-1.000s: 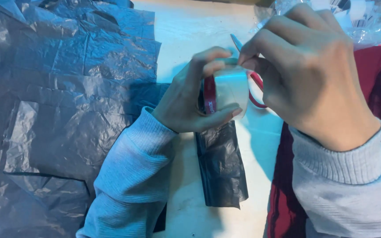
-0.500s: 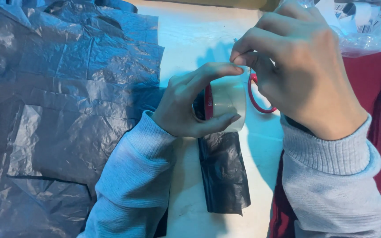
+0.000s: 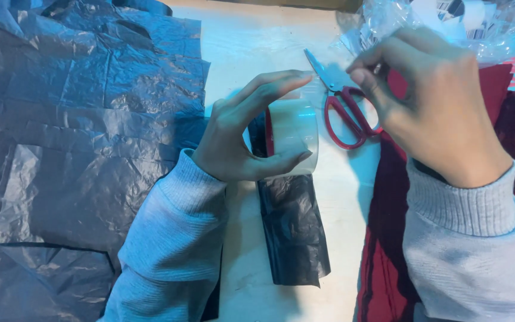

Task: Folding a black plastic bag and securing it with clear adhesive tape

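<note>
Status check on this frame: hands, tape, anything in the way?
Left hand grips clear tape roll. Right hand pinching at its end, apparently. Red scissors lying just behind.

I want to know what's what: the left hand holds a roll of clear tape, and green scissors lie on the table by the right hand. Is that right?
Not quite. The scissors have red handles, not green; the head view shows it. The rest stands: the left hand holds the roll of clear tape, and the scissors lie on the table by the right hand.

I see the tape roll (image 3: 293, 134) in my left hand (image 3: 239, 140) above a folded bag (image 3: 293, 229), scissors (image 3: 344, 104) just right, plastic sheets (image 3: 84, 143) left, cloth (image 3: 508, 119) far right.
</note>
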